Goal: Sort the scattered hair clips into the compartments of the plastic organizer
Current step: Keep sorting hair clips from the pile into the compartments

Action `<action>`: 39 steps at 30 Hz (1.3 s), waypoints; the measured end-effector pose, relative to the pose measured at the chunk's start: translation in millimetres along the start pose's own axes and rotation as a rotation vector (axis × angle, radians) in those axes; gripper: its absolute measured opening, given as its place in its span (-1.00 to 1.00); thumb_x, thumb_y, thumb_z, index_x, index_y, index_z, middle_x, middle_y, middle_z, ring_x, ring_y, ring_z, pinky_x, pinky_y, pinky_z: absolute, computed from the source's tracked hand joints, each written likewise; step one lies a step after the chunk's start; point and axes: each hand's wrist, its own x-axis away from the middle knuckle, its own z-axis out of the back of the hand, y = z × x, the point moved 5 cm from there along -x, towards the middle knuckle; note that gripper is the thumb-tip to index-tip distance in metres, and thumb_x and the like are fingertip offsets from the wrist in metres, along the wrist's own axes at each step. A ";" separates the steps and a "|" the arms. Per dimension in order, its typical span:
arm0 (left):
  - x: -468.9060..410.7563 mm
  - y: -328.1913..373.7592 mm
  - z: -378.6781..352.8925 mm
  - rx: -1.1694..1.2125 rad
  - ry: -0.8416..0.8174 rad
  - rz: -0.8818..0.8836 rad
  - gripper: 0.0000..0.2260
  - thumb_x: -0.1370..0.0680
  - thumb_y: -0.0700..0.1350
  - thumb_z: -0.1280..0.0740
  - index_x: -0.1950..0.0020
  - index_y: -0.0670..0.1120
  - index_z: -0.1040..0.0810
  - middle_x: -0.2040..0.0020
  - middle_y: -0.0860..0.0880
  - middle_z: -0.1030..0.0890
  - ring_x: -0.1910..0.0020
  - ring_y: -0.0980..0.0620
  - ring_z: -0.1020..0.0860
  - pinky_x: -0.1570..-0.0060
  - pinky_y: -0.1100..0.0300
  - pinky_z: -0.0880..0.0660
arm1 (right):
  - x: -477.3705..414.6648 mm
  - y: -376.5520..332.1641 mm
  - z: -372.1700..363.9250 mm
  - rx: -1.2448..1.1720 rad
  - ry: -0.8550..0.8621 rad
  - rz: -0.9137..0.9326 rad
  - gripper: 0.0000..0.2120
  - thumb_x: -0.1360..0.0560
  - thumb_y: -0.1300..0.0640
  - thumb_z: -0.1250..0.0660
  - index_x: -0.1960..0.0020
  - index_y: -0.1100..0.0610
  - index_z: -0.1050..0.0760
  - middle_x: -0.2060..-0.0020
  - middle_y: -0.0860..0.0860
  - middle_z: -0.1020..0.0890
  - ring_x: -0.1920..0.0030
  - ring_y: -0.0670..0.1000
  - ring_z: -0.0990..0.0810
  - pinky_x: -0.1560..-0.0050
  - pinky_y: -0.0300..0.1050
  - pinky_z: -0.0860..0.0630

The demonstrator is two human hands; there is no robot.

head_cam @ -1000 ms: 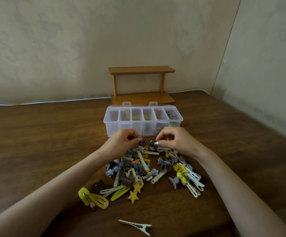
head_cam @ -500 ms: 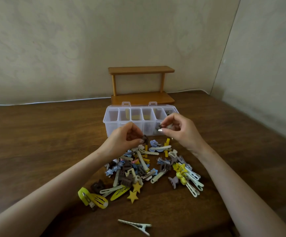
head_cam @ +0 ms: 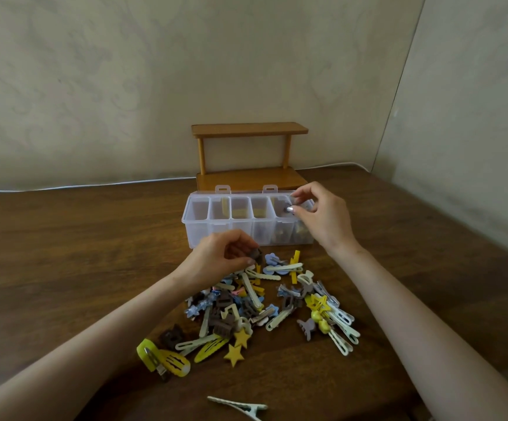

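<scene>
The clear plastic organizer sits on the table with its long side running left to right across the view. Its top is open and faces up, its compartments stand in one row, and two latch tabs stick up on its far edge. The right hand hovers over the right-end compartments, thumb and forefinger pinched on something small and dark, probably a little clip, though it is too small to be sure. The left hand is curled at the far edge of the pile of hair clips, pinching a brown claw clip just in front of the organizer. The pile lies between both forearms, its long clips pointing every which way. The table is dark brown wood, set into a corner of pale, mottled walls. A small two-tier wooden shelf stands right behind the organizer, and a white cable runs along the table's back edge. One pale, toothed clip lies alone near the front edge, apart from the pile.
</scene>
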 end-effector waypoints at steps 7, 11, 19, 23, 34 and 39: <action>-0.2 1.1 2.0 -0.041 0.024 -0.040 -0.75 -0.50 -0.19 -0.34 -0.15 0.02 -0.51 0.04 0.04 -0.58 0.04 0.17 -0.56 0.01 0.27 -0.54 | 12.0 -2.2 11.7 -0.023 0.067 0.057 -0.89 -0.49 0.21 -0.35 -0.01 0.09 -0.55 0.11 -0.06 -0.61 0.36 -0.22 -0.45 0.34 -0.41 -0.36; 0.0 0.9 1.5 -0.050 0.028 -0.048 -0.78 -0.50 -0.17 -0.35 -0.12 0.02 -0.52 0.05 0.06 -0.59 0.05 0.19 -0.56 0.01 0.28 -0.53 | 27.3 -0.7 17.9 -0.130 0.014 0.032 -0.89 -0.50 0.23 -0.34 -0.01 0.10 -0.56 0.14 -0.09 -0.60 0.34 -0.15 -0.52 0.34 -0.34 -0.44; -10.0 8.4 15.8 -0.061 0.124 -0.053 -0.83 -0.46 -0.13 -0.38 -0.02 0.00 -0.48 0.10 0.10 -0.58 0.14 0.24 -0.55 0.16 0.37 -0.50 | 40.9 19.8 10.7 -0.141 -0.072 -0.073 -0.91 -0.50 0.22 -0.33 0.06 0.05 -0.56 0.26 -0.10 -0.62 0.23 -0.18 -0.61 0.16 -0.27 -0.54; -35.8 18.4 26.1 -0.111 0.229 -0.084 -0.82 -0.47 -0.14 -0.38 -0.03 -0.07 -0.46 0.11 0.09 -0.56 0.17 0.21 -0.52 0.23 0.43 -0.46 | 41.3 18.4 7.1 -0.062 -0.081 -0.028 -0.91 -0.50 0.21 -0.34 0.04 0.05 -0.56 0.28 -0.12 -0.61 0.25 -0.19 -0.60 0.23 -0.34 -0.49; -89.8 12.0 15.1 -0.423 0.341 -0.136 -0.83 -0.54 -0.26 -0.22 -0.06 -0.08 -0.52 -0.06 -0.03 -0.57 -0.08 0.01 -0.45 -0.03 0.16 -0.41 | 38.6 24.1 9.3 -0.064 -0.035 -0.032 -0.91 -0.51 0.21 -0.34 0.04 0.07 -0.59 0.28 -0.09 -0.62 0.25 -0.16 -0.59 0.23 -0.26 -0.52; -98.4 32.9 -14.4 -0.661 0.050 -0.235 -0.81 -0.57 -0.14 -0.14 -0.01 -0.05 -0.55 -0.12 0.00 -0.50 -0.22 0.04 -0.33 -0.20 0.07 -0.20 | 39.0 23.4 9.1 -0.052 -0.043 -0.017 -0.91 -0.51 0.21 -0.33 0.03 0.09 -0.59 0.28 -0.07 -0.62 0.25 -0.14 -0.59 0.23 -0.21 -0.53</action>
